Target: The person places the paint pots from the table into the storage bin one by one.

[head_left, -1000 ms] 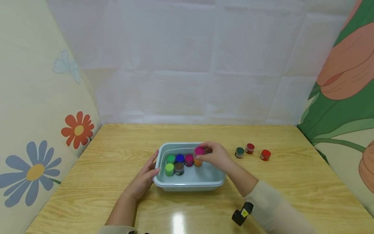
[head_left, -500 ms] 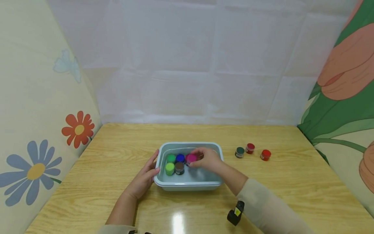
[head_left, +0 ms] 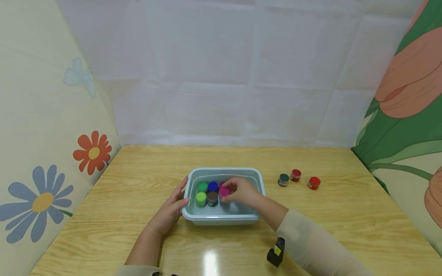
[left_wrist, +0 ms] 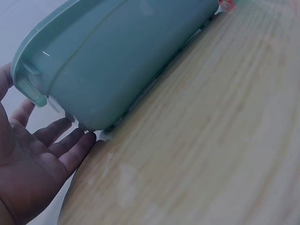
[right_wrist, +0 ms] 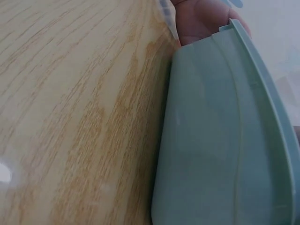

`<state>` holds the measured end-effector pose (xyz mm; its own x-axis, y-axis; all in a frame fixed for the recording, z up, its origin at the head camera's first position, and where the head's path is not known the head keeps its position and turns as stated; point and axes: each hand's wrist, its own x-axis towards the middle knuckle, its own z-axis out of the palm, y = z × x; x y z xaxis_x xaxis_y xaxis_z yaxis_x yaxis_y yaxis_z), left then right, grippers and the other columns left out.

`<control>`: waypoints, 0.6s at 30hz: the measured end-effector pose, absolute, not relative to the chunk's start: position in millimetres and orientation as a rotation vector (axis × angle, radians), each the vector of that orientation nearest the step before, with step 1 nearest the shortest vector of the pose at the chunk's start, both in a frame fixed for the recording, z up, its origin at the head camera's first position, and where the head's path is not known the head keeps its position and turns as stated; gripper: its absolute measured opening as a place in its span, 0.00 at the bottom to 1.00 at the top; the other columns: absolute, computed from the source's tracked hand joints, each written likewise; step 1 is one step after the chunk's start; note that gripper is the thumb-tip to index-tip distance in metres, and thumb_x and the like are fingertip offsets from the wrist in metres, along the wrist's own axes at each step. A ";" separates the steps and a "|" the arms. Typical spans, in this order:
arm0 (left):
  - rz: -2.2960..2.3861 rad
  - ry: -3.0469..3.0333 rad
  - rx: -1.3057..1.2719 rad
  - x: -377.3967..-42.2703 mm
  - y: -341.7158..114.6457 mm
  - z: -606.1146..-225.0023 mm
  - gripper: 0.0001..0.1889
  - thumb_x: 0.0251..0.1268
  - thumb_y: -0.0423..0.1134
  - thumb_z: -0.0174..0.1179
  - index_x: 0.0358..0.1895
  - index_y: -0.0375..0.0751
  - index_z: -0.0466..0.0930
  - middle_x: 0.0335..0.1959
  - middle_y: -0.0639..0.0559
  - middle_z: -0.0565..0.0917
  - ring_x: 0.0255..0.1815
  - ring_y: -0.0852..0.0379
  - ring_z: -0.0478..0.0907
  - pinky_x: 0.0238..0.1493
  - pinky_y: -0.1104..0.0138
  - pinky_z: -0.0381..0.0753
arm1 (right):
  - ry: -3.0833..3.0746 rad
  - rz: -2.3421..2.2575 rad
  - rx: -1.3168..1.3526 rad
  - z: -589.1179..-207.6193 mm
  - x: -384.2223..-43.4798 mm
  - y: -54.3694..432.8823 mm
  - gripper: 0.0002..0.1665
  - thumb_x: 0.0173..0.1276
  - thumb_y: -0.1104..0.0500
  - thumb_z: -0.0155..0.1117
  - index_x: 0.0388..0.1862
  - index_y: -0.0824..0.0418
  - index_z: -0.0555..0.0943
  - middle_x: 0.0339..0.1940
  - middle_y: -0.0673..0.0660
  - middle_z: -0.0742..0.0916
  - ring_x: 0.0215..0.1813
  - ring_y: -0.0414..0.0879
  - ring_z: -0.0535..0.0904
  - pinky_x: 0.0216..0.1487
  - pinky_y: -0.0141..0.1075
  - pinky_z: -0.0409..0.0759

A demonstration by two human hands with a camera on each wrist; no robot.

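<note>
My right hand (head_left: 243, 191) reaches into a pale blue-green plastic bin (head_left: 224, 217) and pinches a small magenta-lidded paint jar (head_left: 224, 192) between thumb and fingers. That jar is beside a brown-topped jar (head_left: 212, 198) and in front of a partly covered dark pink one (head_left: 222, 184). Also in the bin are a green jar (head_left: 202, 187), a blue jar (head_left: 213, 187) and a lime jar (head_left: 201, 199). My left hand (head_left: 170, 212) holds the bin's left end, thumb over the rim; in the left wrist view its fingers (left_wrist: 77, 150) touch the outer wall. The bin hides the right fingers in the right wrist view.
Right of the bin on the wooden table (head_left: 138, 184) stand a dark green jar (head_left: 283, 179), a dark red jar (head_left: 295, 175) and a bright red jar (head_left: 314, 183). A white cloth (head_left: 207, 76) hangs behind, with flower-printed panels at both sides.
My right hand has carried the magenta-lidded jar left and lower in the bin, toward the brown-topped jar. The orange jar seen earlier is now hidden behind the hand. The left hand stays put.
</note>
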<state>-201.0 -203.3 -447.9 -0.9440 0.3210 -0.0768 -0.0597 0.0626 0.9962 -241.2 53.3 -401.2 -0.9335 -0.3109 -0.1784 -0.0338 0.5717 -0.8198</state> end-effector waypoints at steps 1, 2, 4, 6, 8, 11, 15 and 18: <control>1.960 2.066 0.263 -201.1 -203.2 -447.9 0.38 0.73 0.41 0.45 0.80 0.55 0.36 0.80 0.33 0.42 0.78 0.32 0.48 0.55 0.71 0.72 | 2.502 -1.289 -0.278 -401.6 -241.0 53.0 0.28 0.50 0.62 0.78 0.53 0.60 0.82 0.47 0.56 0.86 0.46 0.45 0.79 0.51 0.38 0.78; 1.958 2.067 0.262 -201.2 -203.2 -448.0 0.38 0.73 0.41 0.45 0.80 0.55 0.37 0.80 0.33 0.42 0.79 0.32 0.47 0.55 0.71 0.72 | 2.502 -1.284 -0.276 -402.3 -241.1 52.7 0.28 0.49 0.62 0.78 0.53 0.61 0.82 0.47 0.56 0.86 0.46 0.45 0.79 0.51 0.38 0.78; 1.957 2.068 0.260 -201.5 -203.2 -448.2 0.38 0.73 0.41 0.45 0.80 0.55 0.37 0.80 0.34 0.41 0.79 0.33 0.47 0.55 0.71 0.72 | 2.504 -1.269 -0.268 -402.8 -241.0 52.1 0.29 0.49 0.62 0.78 0.53 0.60 0.82 0.47 0.56 0.85 0.46 0.46 0.79 0.52 0.39 0.78; 1.958 2.067 0.261 -201.8 -203.3 -448.4 0.38 0.73 0.41 0.45 0.80 0.55 0.37 0.80 0.34 0.41 0.79 0.33 0.46 0.56 0.71 0.72 | 2.512 -1.254 -0.259 -403.0 -241.2 51.6 0.28 0.50 0.62 0.78 0.53 0.59 0.82 0.48 0.56 0.85 0.48 0.47 0.79 0.55 0.41 0.78; 1.959 2.066 0.265 -202.1 -203.5 -448.8 0.38 0.73 0.41 0.45 0.80 0.55 0.37 0.80 0.34 0.41 0.79 0.33 0.46 0.56 0.71 0.72 | 2.523 -1.230 -0.260 -403.2 -241.3 51.1 0.28 0.50 0.62 0.78 0.52 0.59 0.82 0.49 0.56 0.85 0.50 0.47 0.79 0.57 0.43 0.77; 1.957 2.068 0.263 -202.6 -204.0 -449.5 0.38 0.73 0.41 0.45 0.80 0.55 0.37 0.80 0.34 0.41 0.79 0.33 0.45 0.57 0.70 0.71 | 2.536 -1.203 -0.272 -403.5 -241.4 50.2 0.27 0.50 0.61 0.78 0.52 0.58 0.82 0.49 0.56 0.85 0.51 0.48 0.79 0.59 0.45 0.76; 1.957 2.070 0.262 -203.0 -204.3 -450.7 0.38 0.73 0.41 0.45 0.80 0.56 0.37 0.80 0.34 0.42 0.79 0.33 0.46 0.57 0.69 0.71 | 2.554 -1.186 -0.309 -404.5 -241.1 48.7 0.27 0.50 0.62 0.78 0.51 0.59 0.82 0.48 0.56 0.86 0.51 0.49 0.79 0.59 0.46 0.76; 1.959 2.066 0.265 -203.2 -204.3 -451.3 0.38 0.73 0.41 0.45 0.80 0.55 0.36 0.80 0.34 0.41 0.79 0.33 0.46 0.56 0.70 0.71 | 2.571 -1.185 -0.337 -405.1 -240.2 47.8 0.26 0.50 0.63 0.78 0.51 0.60 0.82 0.48 0.57 0.86 0.51 0.49 0.80 0.59 0.46 0.76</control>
